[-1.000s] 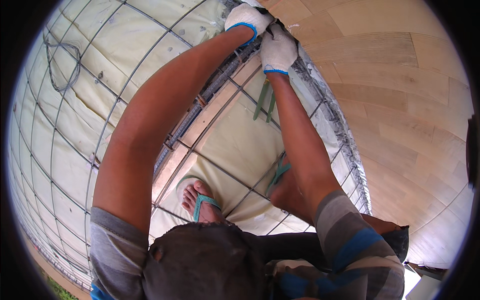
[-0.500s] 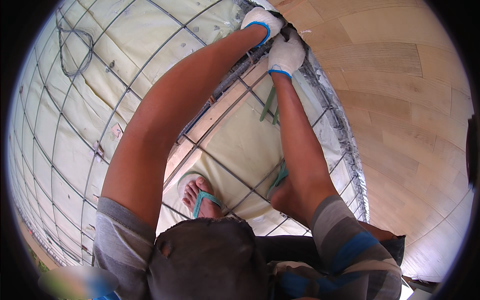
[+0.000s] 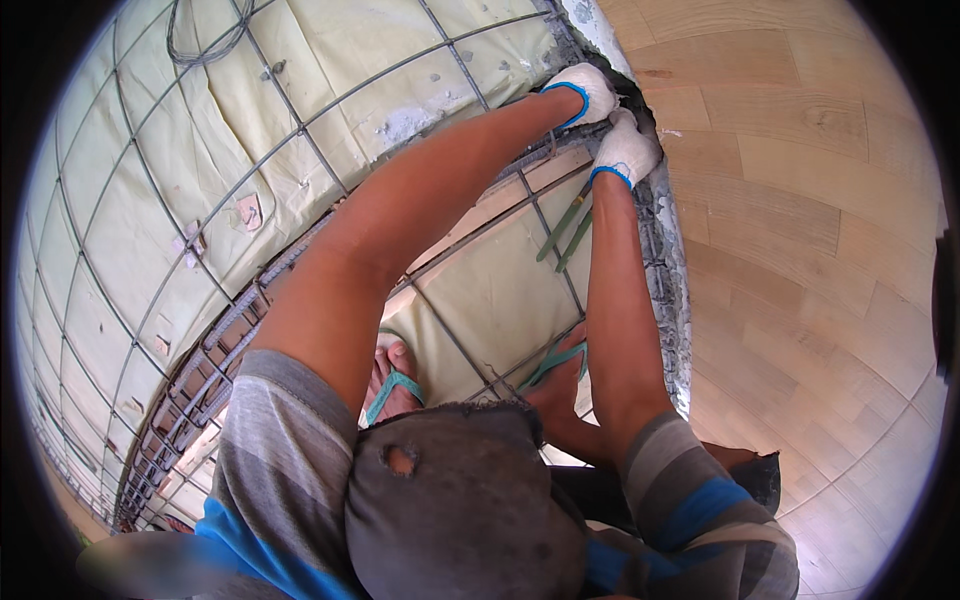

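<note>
My left hand (image 3: 588,95), in a white knit glove with a blue cuff, is closed at the broken concrete edge (image 3: 665,235) where the steel bars meet it. Just below and to its right, my right hand (image 3: 627,152), gloved the same way, is closed too, and the two nearly touch. Whatever their fingers hold is hidden. Beside my right wrist, the green handles of a hand tool (image 3: 567,228), like pincers, slant down over the bar mesh (image 3: 450,325). The tool's upper end is out of sight behind the hand and wrist.
Wood-look flooring (image 3: 790,200) lies right of the rough edge. Pale sheeting (image 3: 300,80) spreads under the mesh at left, with a wire coil (image 3: 210,40) on top. A bundled rebar cage (image 3: 215,345) runs diagonally. My sandaled feet (image 3: 395,380) stand within the mesh.
The view has shifted, so the hands, tool and coil sit elsewhere in it. Both hands stay closed together at the concrete edge. More of the rebar cage shows at lower left.
</note>
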The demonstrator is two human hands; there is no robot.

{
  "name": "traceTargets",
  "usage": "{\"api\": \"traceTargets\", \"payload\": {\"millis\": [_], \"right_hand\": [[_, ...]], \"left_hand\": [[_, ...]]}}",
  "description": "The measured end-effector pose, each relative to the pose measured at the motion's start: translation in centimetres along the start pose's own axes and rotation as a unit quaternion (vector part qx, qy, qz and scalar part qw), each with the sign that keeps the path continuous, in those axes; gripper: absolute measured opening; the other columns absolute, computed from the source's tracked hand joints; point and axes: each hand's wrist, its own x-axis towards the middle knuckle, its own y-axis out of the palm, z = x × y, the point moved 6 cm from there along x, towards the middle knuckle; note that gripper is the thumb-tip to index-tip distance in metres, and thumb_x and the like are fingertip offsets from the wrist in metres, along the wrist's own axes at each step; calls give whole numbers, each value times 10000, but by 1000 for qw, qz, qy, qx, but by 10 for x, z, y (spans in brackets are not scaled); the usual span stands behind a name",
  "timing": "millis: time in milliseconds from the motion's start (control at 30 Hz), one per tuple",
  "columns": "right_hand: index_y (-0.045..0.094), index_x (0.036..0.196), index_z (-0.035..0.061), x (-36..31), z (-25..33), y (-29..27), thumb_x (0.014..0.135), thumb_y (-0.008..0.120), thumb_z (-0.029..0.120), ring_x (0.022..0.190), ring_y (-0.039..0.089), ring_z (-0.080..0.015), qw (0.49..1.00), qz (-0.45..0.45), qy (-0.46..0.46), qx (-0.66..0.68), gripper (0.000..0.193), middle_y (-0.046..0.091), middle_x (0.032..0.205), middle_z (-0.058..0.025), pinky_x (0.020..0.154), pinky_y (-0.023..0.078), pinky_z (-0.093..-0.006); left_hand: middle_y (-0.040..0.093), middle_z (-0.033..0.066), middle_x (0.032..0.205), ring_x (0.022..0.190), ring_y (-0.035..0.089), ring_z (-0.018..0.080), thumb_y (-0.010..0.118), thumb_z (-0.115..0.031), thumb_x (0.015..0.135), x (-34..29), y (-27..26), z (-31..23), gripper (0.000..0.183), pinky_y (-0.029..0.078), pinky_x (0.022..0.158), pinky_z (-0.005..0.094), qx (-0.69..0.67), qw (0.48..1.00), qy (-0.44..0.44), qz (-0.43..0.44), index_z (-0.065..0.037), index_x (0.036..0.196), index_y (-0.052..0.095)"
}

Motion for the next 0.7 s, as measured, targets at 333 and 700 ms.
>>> {"api": "traceTargets", "payload": {"millis": [333, 700], "right_hand": [[718, 1246, -21, -11, 20, 10, 1035, 525, 309, 1175, 701, -330, 977, 124, 134, 111, 436, 732, 1305, -205, 989, 534, -400], [624, 1408, 21, 17, -29, 13, 1092, 441, 150, 1287, 639, -268, 904, 231, -178, -313, 388, 667, 1432, -144, 1060, 503, -372]], "left_hand": [[728, 262, 1177, 1110, 676, 459, 555, -329, 1015, -14, -24, -13, 389, 546, 962, 495, -189, 979, -73, -5, -62, 1204, 764], [697, 282, 1245, 1172, 647, 469, 479, -345, 1006, -8, -23, -37, 455, 509, 1023, 523, -206, 978, -41, 1, -19, 1210, 722]]}}
